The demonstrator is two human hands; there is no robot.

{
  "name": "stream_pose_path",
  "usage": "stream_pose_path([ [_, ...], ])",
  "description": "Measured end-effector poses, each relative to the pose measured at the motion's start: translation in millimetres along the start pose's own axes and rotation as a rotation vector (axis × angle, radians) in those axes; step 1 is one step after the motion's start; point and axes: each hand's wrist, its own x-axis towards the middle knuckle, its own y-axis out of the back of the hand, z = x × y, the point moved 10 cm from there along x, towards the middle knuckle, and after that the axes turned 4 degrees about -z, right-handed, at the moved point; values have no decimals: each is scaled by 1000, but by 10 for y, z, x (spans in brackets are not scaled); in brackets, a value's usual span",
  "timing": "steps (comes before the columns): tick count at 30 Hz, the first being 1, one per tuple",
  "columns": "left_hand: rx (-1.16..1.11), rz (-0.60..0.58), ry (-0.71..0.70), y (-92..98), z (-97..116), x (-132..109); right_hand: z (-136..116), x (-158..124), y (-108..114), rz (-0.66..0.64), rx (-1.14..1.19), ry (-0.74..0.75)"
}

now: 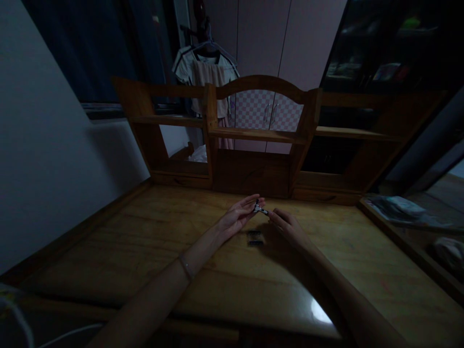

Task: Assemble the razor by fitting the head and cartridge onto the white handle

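Note:
A small silver-and-black T-shaped tool (257, 208) is held between my two hands above the desk; its exact kind is too small and dark to make out. My left hand (237, 217), palm turned up, has its fingers and thumb around the tool's head end. Pinched in the fingertips of my right hand (288, 226) is the short handle end, pointing to the right. Just below the hands, a small clear holder with two dark strips (255, 238) lies on the wooden desk (152, 241).
A wooden shelf unit (253, 137) stands along the desk's back edge, with low drawers at both sides. Clothes (208, 72) hang behind it, near pink wardrobe doors (261, 43). A white wall (72, 169) borders the left. Glare (321, 311) shows at the front edge.

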Motion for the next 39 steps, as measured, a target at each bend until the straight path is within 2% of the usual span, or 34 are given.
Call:
stream_pose_path([
  [5, 24, -36, -7, -37, -11, 9, -80, -1, 41, 7, 12, 33],
  [11, 32, -30, -21, -59, 9, 25, -85, -11, 136, 94, -91, 45],
  [18, 81, -67, -13, -32, 5, 32, -90, -23, 136, 94, -120, 34],
  [23, 149, -79, -10, -31, -9, 14, -168, -53, 64, 28, -121, 32],
  [29, 166, -66, 16, -20, -20, 10, -297, -87, -59, -102, 16, 79],
  [39, 184, -57, 46, -1, -29, -3, -151, -54, -8, -97, 152, -44],
])
